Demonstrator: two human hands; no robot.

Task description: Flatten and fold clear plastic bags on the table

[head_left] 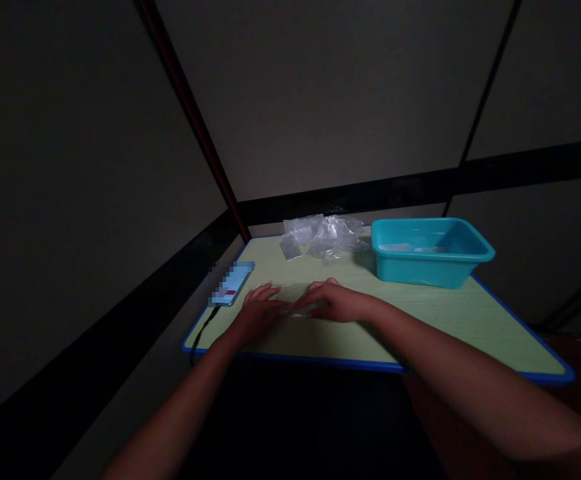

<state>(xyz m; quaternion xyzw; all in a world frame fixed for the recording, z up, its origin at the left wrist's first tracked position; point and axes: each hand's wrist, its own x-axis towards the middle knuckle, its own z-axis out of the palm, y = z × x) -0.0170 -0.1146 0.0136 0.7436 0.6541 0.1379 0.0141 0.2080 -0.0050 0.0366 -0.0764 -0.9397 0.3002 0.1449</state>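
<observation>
We observed both hands resting on a green table with a blue edge. The left hand lay palm down with its fingers spread flat, and the right hand lay beside it, fingers curled slightly. Between and beneath the fingertips sat a small clear plastic bag, flat on the tabletop near the front edge; both hands pressed on it, and neither had closed around it. We could not tell whether any finger pinched the film, because the light was low.

A pile of clear plastic bags lay at the far edge of the table. A teal plastic bin stood just right of that pile, well apart from the hands. A phone with a cable attached lay near the left edge, close to the left hand.
</observation>
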